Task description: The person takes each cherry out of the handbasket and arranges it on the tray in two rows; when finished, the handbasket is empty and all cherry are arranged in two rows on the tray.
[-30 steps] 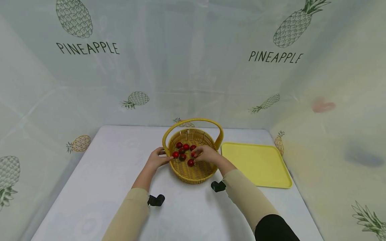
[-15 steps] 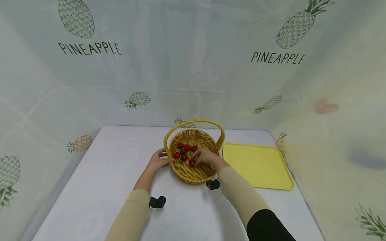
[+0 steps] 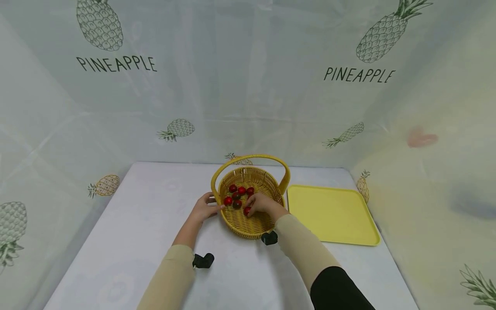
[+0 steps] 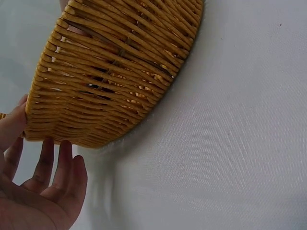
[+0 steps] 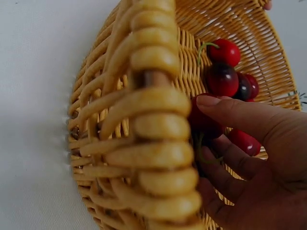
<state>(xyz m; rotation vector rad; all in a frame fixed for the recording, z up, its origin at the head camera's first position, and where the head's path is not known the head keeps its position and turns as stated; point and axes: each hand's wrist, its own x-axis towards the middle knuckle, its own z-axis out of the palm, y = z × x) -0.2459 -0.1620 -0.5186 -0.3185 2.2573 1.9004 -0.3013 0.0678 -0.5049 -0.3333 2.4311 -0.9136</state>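
Observation:
A round yellow wicker basket point(image 3: 249, 228) with an arched handle point(image 3: 252, 156) stands on the table and holds several red and dark-red cherries point(image 3: 228, 201). At its left side my left hand point(image 3: 202, 209) grips the rim, thumb over the edge. In the left wrist view, the fingertips point(image 4: 65, 146) of this hand touch the outer weave. My right hand point(image 3: 265, 204) reaches inside from the right. Its thumb and fingers pinch a dark-red cherry point(image 5: 204, 120) with a green stem, partly hidden by the thumb in the right wrist view. More cherries point(image 5: 223, 79) lie beyond it.
A flat yellow tray point(image 3: 333, 214) lies to the right of the basket on the white table point(image 3: 116, 241). Pineapple-printed sheeting point(image 3: 248, 94) hangs behind and along both sides. A black device point(image 3: 203, 260) sits at the left wrist.
My right hand has moved a little to the left and down in the basket, closing on the nearest cherry. The left hand stays at the rim. The head view has shifted slightly.

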